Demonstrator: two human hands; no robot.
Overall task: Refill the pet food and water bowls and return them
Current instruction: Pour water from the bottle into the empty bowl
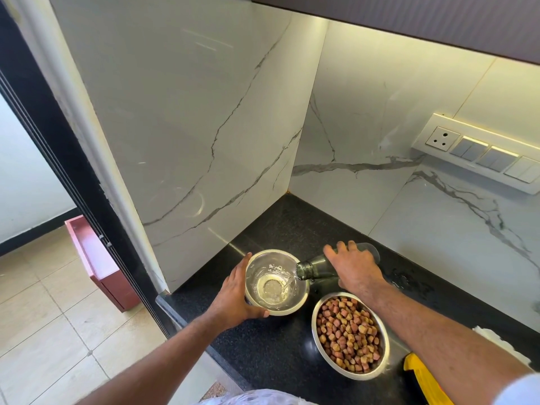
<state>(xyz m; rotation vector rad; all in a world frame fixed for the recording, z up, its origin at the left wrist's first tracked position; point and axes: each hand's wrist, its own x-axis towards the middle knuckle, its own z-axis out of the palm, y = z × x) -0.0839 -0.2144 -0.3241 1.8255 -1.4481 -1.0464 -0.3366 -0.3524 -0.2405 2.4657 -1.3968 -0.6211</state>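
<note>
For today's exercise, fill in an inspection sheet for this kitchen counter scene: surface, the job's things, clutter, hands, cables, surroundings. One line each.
Surface: black speckled countertop, wet patch to the right of the bottle.
Job's things: steel water bowl partly filled; glass bottle tipped, pouring into it; steel food bowl full of kibble, beside the water bowl.
Clutter: yellow item and white object at the right edge, unclear what they are.
Hands: left hand grips the water bowl's rim; right hand holds the bottle.
Cables: nothing seen.
Surroundings: marble-look wall panels, switch and socket panel, tiled floor, red box.
</note>
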